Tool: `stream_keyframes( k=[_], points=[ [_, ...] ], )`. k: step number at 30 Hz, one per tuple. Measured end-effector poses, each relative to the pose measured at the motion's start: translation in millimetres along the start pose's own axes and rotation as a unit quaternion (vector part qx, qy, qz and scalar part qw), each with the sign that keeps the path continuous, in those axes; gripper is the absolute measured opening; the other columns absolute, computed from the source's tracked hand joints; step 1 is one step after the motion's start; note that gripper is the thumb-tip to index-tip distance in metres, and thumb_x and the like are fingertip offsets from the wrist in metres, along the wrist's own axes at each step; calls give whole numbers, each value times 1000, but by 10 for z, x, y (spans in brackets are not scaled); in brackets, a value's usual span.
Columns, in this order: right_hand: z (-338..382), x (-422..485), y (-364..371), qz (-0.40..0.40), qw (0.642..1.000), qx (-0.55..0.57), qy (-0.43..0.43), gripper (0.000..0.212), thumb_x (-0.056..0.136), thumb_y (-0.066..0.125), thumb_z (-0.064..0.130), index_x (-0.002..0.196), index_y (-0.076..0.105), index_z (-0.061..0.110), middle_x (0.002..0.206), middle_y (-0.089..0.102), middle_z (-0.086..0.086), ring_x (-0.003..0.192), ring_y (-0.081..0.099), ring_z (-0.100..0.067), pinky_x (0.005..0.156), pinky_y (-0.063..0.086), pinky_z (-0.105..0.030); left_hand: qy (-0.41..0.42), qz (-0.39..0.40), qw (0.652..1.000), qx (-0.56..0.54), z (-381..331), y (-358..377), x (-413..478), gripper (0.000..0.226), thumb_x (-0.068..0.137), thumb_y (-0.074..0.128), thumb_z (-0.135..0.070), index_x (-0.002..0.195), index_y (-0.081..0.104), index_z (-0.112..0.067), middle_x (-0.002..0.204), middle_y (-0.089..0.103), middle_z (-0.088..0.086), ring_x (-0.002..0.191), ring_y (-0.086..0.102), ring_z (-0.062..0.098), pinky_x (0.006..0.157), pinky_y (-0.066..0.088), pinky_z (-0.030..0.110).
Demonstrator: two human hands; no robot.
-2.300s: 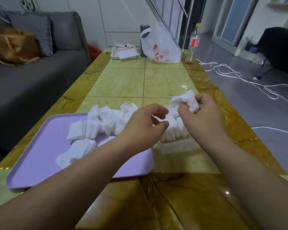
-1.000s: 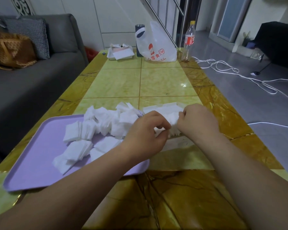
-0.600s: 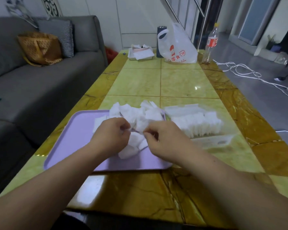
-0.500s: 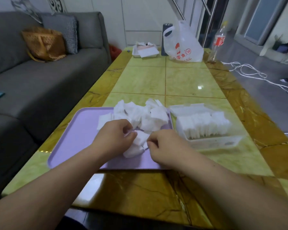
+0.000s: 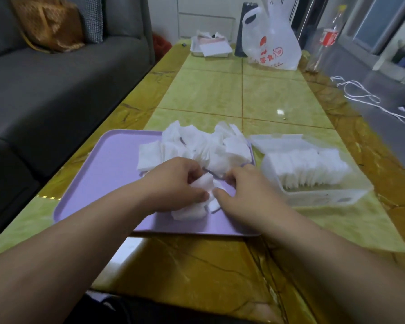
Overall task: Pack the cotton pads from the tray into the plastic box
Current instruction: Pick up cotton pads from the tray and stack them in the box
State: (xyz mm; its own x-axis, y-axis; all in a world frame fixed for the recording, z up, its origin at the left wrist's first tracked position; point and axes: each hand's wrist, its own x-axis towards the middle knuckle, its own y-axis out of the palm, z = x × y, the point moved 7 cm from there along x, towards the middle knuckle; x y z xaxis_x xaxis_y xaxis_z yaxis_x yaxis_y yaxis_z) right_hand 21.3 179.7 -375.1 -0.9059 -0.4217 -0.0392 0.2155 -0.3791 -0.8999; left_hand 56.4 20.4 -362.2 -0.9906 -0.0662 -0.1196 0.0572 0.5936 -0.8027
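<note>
A lilac tray [image 5: 108, 174] lies on the table in front of me, with a heap of white cotton pads [image 5: 204, 146] at its far right corner. To its right stands a clear plastic box [image 5: 325, 197] holding a row of upright pads [image 5: 306, 167], its lid open behind it. Both hands are over the tray's near right part. My left hand [image 5: 173, 183] pinches a small bunch of pads [image 5: 202, 183]. My right hand [image 5: 246, 190] presses on the same bunch from the right, and a few more pads [image 5: 189, 212] lie under the hands.
A grey sofa [image 5: 56, 78] runs along the table's left edge. At the table's far end are a white plastic bag [image 5: 271, 40], a dark cylinder [image 5: 243, 26], a white dish with papers [image 5: 211, 47] and a bottle [image 5: 325, 40]. White cables [image 5: 360, 97] lie on the floor to the right.
Both hands left the plastic box and moved left onto the tray. They have gathered a bunch of pads from its near part. The row in the box stands uncovered.
</note>
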Motion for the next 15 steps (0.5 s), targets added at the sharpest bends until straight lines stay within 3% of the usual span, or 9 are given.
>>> stream_keyframes(
  k=[3,6,10,13,15],
  points=[
    [37,-29,40,9,1000,6,0,40,88,69,52,110,58,21,116,48,-2,111,56,-26,95,45,-33,4,-30,999,-33,14,-70,-60,19,80,81,-29,80,65,-20,69,61,-7,62,55,9,55,42,25],
    [70,-55,47,31,999,-11,8,35,85,73,54,94,55,26,110,46,1,108,54,-25,93,44,-32,-6,-83,989,-118,43,-198,-108,14,83,80,-23,85,68,-16,78,69,-1,64,58,6,54,45,16],
    [127,-84,35,30,999,11,7,26,85,72,43,72,64,22,97,57,2,95,59,-22,83,49,-32,-19,-135,964,-227,116,-325,-166,10,84,77,-18,85,68,-15,77,71,4,61,60,8,57,54,32],
    [74,-117,4,23,996,80,26,13,83,69,29,76,59,24,83,63,8,83,62,-17,78,55,-36,-9,-128,952,-278,104,-319,-184,10,87,73,-9,91,73,-18,88,76,6,69,64,13,65,60,40],
    [-3,-124,-12,16,992,117,36,13,84,70,23,83,56,25,81,63,7,79,62,-15,74,54,-35,-10,-126,946,-297,102,-309,-187,23,89,72,-5,102,75,-23,91,76,7,69,65,12,58,59,31]
  ],
)
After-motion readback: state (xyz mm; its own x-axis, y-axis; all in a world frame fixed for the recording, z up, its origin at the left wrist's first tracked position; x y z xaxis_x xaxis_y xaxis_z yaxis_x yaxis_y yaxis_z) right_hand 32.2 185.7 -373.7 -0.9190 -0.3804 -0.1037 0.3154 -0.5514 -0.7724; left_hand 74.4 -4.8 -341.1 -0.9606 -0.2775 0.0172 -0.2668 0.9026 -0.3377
